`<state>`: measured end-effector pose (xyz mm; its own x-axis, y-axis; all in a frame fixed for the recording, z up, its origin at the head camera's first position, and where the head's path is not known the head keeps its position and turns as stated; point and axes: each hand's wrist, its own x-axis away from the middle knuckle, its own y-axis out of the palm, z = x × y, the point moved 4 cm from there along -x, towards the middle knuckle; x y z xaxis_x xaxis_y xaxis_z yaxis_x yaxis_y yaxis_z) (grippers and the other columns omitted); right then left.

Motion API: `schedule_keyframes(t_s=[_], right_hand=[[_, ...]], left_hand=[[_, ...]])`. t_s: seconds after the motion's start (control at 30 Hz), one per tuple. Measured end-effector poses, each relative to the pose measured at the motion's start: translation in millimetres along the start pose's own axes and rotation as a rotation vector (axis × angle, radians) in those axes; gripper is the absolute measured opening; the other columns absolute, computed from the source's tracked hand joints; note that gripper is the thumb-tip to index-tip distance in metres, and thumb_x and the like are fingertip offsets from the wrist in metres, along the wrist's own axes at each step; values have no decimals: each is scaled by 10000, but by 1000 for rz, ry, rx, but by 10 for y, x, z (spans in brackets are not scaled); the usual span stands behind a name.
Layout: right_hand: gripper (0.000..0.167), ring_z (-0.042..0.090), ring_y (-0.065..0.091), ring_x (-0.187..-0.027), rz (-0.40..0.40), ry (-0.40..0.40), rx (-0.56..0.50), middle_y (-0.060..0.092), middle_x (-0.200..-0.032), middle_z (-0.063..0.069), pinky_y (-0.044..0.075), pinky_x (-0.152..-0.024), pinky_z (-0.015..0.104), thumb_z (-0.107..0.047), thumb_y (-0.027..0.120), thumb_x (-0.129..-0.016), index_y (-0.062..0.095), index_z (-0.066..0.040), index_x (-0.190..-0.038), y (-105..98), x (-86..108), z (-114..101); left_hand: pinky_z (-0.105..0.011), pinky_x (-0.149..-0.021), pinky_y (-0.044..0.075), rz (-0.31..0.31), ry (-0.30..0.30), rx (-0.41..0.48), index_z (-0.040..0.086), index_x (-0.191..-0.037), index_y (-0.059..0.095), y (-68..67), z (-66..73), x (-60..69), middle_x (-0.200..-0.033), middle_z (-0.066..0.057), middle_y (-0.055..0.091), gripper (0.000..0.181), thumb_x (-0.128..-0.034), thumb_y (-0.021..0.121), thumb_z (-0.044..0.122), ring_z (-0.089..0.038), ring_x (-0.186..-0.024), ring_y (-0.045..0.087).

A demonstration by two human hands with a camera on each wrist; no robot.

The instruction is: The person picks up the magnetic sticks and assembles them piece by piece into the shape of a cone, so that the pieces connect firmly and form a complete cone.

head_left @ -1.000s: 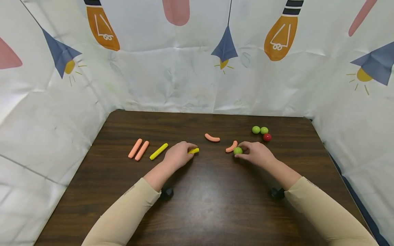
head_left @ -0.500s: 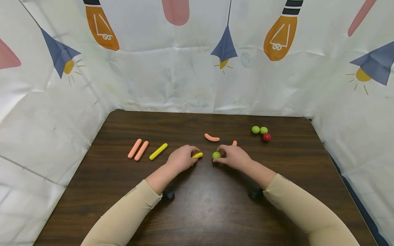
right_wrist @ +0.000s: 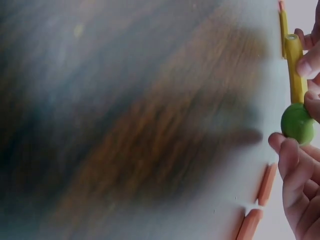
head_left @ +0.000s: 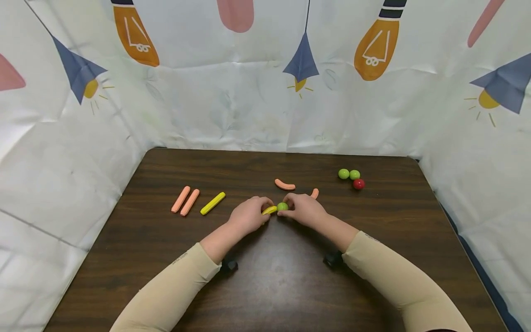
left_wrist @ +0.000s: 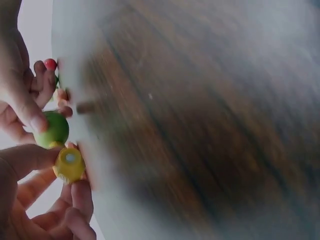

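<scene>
Head view, looking forward and down: at the middle of the table, a short yellow stick [head_left: 270,210] and a green ball [head_left: 282,206] meet between two bare hands. The stick's long axis runs sideways, from the left hand toward the right, its inner end tipped slightly away from the person. The ball sits at that inner end, in line with the stick; the right wrist view shows the two touching (whether they are joined or only resting together, I cannot tell).

The left hand [head_left: 249,214] pinches the stick between thumb and fingers and is the nearer hand to it. The right hand [head_left: 307,210] pinches the ball the same way; from this hand, the stick lies to the left, just past the ball.

Farther out, a second yellow stick [head_left: 213,203] lies slanted to the left of the left hand, with a pair of straight pink sticks [head_left: 180,199] beyond it. One curved pink piece [head_left: 285,185] lies behind the meeting point; another [head_left: 315,193] is partly hidden behind the right hand. Toward the back right, two green balls [head_left: 343,174] sit beside a red ball [head_left: 358,184].
</scene>
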<state>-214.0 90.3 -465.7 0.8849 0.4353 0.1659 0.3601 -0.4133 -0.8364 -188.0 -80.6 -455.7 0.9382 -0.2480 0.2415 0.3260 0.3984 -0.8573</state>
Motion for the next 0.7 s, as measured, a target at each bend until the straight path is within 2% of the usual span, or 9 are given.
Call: schedule_keyframes(t_s=[0.2, 0.43, 0.7], right_hand=[[402, 60, 580, -678, -1, -13, 31, 677, -884, -60, 484, -609, 262, -454, 730, -883, 661, -155, -1143, 7, -12, -11], [401, 77, 556, -687, -32, -72, 72, 639, -872, -76, 468, -626, 285, -359, 712, -927, 632, -182, -1278, 29, -25, -34], [376, 77, 564, -713, -22, -99, 72, 638, -883, -78, 472, -636, 290, -328, 705, -936, 627, -196, -1280, 57, -51, -63]], left_hand=[[-314, -634, 458, 6, -16, -19, 209, -1244, 665, 25, 6, -27, -947, 9, 582, 325, -923, 712, 232, -159, -747, 542], [-326, -657, 475, 2, -37, -30, 196, -1237, 662, 25, -43, -20, -955, 0, 592, 319, -925, 713, 235, -161, -755, 549], [-334, -648, 478, -19, -68, -11, 183, -1244, 653, 12, -89, -7, -945, -2, 614, 341, -921, 723, 268, -165, -760, 560]])
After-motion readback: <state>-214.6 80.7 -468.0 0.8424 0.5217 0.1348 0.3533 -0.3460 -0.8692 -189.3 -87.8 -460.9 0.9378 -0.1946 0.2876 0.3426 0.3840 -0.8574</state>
